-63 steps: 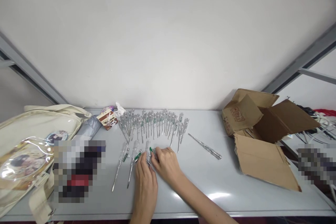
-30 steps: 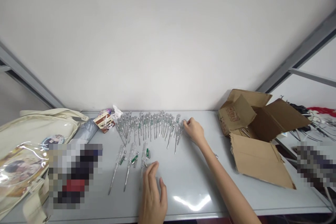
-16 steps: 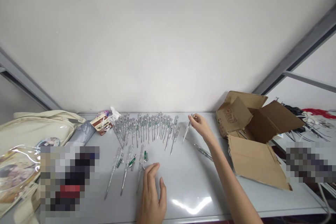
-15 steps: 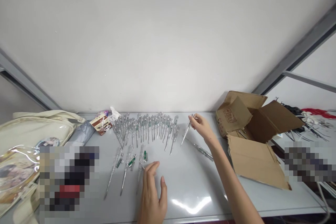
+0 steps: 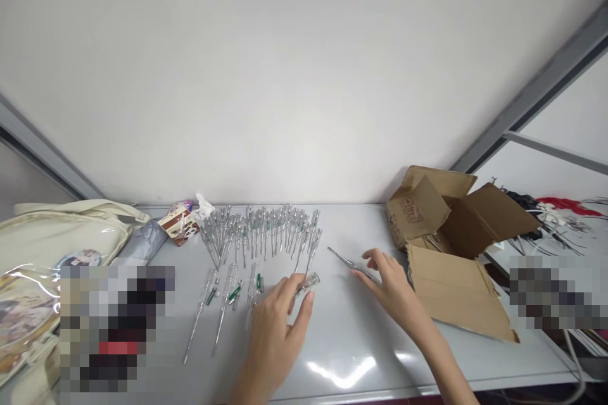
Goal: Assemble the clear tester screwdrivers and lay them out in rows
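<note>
Many test pens [image 5: 261,228] line a grey table [image 5: 361,329] below a white wall [image 5: 285,76].

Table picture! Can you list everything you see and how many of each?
Table: one, pale grey, across the view.
Wall: one, white, behind the table.
Clear tester screwdrivers: too many to count, green inside, fanned along the table's back.
Front testers: three, clear, lying before the fan.
Tiny green parts: three, beside those.
Cardboard box: one, brown, open, right end.
Canvas bag: one, cream, left end.
Grey bundle: one, beside the bag.
Printed card: one, brown and white, beyond the bundle.
Cables: several, black and white, past the right end.
Blurred patches: two, contents hidden.
Left hand: fingertips at a clear handle.
Right hand: spread over a lying tester.
</note>
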Demonstrator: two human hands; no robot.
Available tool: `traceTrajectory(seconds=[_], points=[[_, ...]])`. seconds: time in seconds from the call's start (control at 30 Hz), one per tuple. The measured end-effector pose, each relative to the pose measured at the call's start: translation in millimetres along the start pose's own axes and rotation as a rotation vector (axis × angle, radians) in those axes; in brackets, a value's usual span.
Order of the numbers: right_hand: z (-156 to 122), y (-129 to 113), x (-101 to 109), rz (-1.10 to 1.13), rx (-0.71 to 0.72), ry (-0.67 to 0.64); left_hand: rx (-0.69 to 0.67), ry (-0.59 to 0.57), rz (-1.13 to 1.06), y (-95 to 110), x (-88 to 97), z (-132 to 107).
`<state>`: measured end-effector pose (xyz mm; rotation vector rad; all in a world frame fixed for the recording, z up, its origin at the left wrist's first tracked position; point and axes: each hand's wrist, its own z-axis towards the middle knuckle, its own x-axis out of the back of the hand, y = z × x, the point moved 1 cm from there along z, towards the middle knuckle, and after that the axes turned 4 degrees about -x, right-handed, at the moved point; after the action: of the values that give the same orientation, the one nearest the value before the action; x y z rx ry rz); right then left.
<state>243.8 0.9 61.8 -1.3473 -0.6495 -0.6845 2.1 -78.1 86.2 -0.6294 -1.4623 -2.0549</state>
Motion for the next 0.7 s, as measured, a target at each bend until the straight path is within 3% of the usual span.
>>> traceTrajectory(seconds=[0.03, 0.1, 0.23, 0.33, 0.4, 0.53, 0.7], points=[[2, 17, -5, -0.077, -0.005, 0.061, -0.018, -0.010, 0.034, -5, 4.4, 2], [3, 42, -16, -0.088, 0.052, 0.051, -0.070, -0.003, 0.078, -15, 11.5, 8], [-4, 52, -21, -0.007, 0.055, 0.019, -0.169, -0.026, 0.054, -28, 21.0, 19], [-12, 38, -8, 0.107, -0.058, 0.039, -0.233, -0.089, 0.064, -33, 27.0, 24], [-20, 20, 3, 0.245, -0.064, -0.043, -0.259, -0.109, 0.102, -36, 30.1, 27], [-38, -26, 24, 0.415, 0.034, -0.283, -0.292, -0.094, 0.202, -41, 31.5, 33], [-46, -61, 32, 0.331, 0.142, -0.340, -0.326, -0.047, 0.214, -45, 29.0, 40]])
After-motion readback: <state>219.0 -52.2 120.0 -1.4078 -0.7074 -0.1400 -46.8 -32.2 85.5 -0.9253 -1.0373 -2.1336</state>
